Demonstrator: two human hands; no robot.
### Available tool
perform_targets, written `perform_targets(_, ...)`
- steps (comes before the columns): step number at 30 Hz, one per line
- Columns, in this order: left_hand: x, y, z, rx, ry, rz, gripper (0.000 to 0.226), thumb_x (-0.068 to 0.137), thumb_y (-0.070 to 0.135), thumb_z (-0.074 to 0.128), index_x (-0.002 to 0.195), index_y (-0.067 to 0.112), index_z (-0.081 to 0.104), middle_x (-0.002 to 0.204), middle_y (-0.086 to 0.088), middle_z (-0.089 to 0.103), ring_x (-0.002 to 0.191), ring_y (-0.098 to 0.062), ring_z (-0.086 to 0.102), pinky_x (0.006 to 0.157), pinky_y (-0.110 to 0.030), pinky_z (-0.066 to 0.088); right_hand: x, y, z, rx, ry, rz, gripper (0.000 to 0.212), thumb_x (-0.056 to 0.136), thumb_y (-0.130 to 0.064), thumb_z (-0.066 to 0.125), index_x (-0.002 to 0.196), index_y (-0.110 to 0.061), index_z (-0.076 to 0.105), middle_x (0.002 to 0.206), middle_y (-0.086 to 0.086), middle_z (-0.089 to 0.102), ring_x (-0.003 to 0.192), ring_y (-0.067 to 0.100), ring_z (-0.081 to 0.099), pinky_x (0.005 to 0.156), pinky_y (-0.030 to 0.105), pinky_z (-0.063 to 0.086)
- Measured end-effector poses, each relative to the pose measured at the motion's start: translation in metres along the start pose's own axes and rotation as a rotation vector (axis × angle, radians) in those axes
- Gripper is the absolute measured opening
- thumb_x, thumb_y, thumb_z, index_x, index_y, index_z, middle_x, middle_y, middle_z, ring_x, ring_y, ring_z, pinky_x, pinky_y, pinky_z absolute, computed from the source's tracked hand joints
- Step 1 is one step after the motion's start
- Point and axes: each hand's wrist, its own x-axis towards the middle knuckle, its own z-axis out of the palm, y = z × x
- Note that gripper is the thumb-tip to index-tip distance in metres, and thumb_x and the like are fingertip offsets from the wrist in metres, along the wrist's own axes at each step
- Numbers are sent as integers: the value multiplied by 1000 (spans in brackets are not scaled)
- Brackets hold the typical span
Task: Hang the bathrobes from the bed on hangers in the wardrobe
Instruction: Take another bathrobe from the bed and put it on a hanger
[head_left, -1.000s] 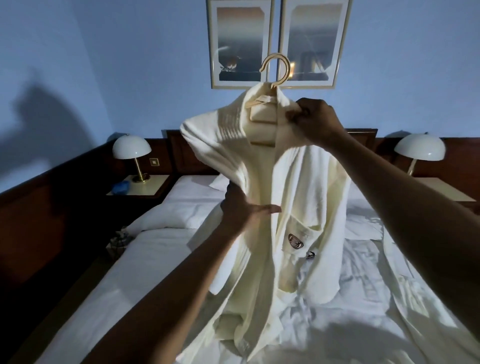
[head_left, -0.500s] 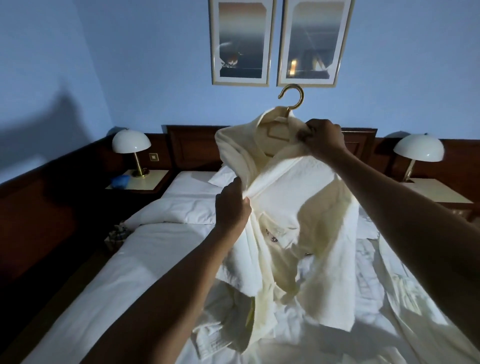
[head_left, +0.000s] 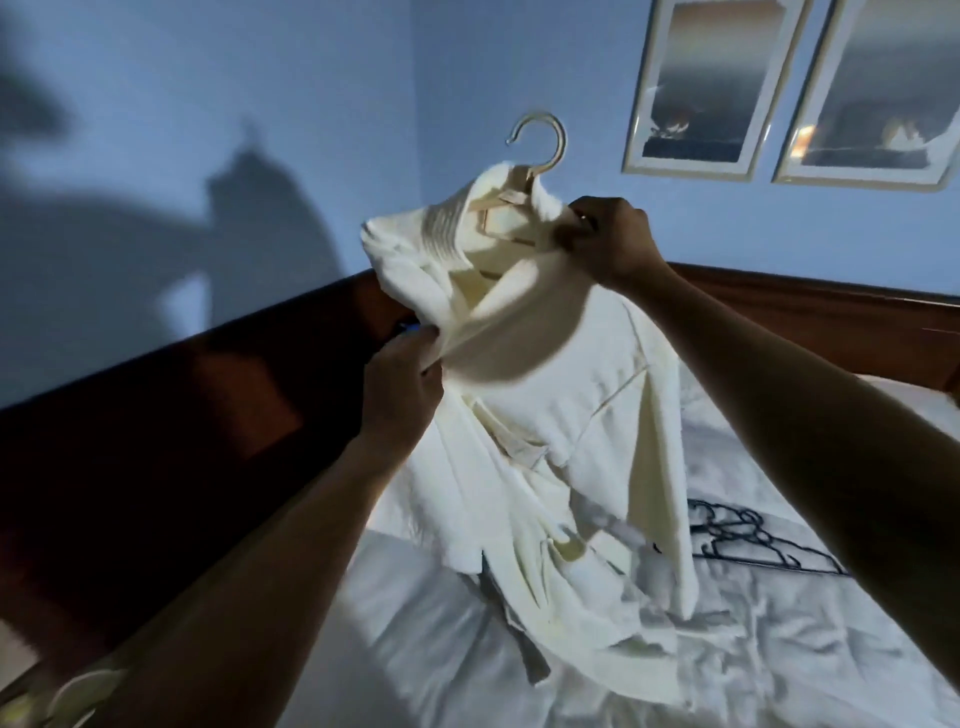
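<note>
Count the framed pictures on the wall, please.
2. The left picture and the right picture hang side by side on the wall, upper right. Others may be out of view.

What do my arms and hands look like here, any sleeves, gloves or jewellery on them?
No gloves on the left hand or the right hand. The left forearm and right forearm show no sleeves, watch or bracelet within the frame. A small glint on a right-hand finger may be a ring; it is too blurred to say.
</note>
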Motion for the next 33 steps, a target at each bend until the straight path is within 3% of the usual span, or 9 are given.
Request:
perform_targets(5, -22, -99, -124, 165, 53, -116, 19, 81, -2, 71, 97, 6, 73, 90, -13, 73, 85, -30, 68, 78, -29, 47, 15, -143, 89, 125, -45, -168, 30, 87, -22, 63, 65, -19, 43, 69, 1, 50, 74, 25, 47, 65, 31, 28)
perform_targets(8, -40, -151, -203, 245, 75, -156, 21, 85, 2, 71, 106, 4, 73, 100, -14, 75, 94, -31, 71, 85, -34, 52, 16, -229, 140, 235, -107, -246, 25, 87, -23, 68, 67, -27, 53, 70, -5, 56, 78, 15, 54, 69, 25, 33)
perform_targets(12, -64, -200, -302, 366, 134, -236, 25, 86, 4, 73, 111, 3, 73, 102, -14, 74, 96, -29, 70, 85, -27, 47, 14, -338, 201, 404, -209, -316, 6, 89, -28, 69, 87, -23, 70, 75, 3, 72, 71, 10, 64, 65, 12, 42)
perform_targets(17, -110, -242, -414, 466, 216, -369, 23, 85, 2, 75, 108, 4, 74, 102, -11, 74, 97, -23, 68, 87, -17, 43, -7, -469, 273, 566, -324, -450, 17, 87, -34, 69, 94, -19, 74, 87, 7, 73, 86, 20, 66, 75, 27, 44)
perform_targets(20, -143, -259, -480, 575, 302, -481, 24, 82, 2, 76, 106, 7, 75, 100, -10, 74, 93, -20, 64, 83, -12, 39, -29, -555, 316, 611, -372, -606, 24, 88, -38, 66, 83, -14, 68, 76, 6, 64, 76, 23, 59, 69, 30, 34)
perform_targets(24, -185, -273, -559, 661, 387, -612, 21, 81, 2, 75, 99, 10, 74, 90, -6, 74, 84, -23, 69, 75, -35, 53, -61, -664, 353, 705, -430, -761, 27, 91, -37, 67, 72, -17, 62, 72, 7, 56, 73, 17, 53, 65, 29, 27)
perform_targets(26, -203, -277, -595, 736, 423, -643, 12, 81, 2, 74, 88, 12, 71, 78, 1, 70, 74, -20, 66, 68, -36, 52, -76, -719, 366, 777, -469, -840, 33, 88, -38, 67, 72, -11, 59, 69, 10, 54, 72, 19, 53, 63, 29, 28)
perform_targets(30, -231, -287, -662, 835, 545, -751, 39, 81, 5, 77, 72, 30, 49, 64, 17, 52, 62, 5, 51, 61, -10, 35, -111, -825, 386, 941, -561, -993, 34, 90, -32, 69, 67, -16, 50, 59, 0, 41, 64, 5, 40, 59, 30, 29)
perform_targets(33, -247, -297, -704, 892, 665, -817, 27, 81, 10, 81, 86, 21, 57, 75, 18, 57, 74, 8, 55, 71, -3, 35, -133, -897, 400, 1034, -642, -1070, 37, 91, -34, 69, 68, -11, 51, 59, -2, 33, 53, 7, 35, 52, 26, 25)
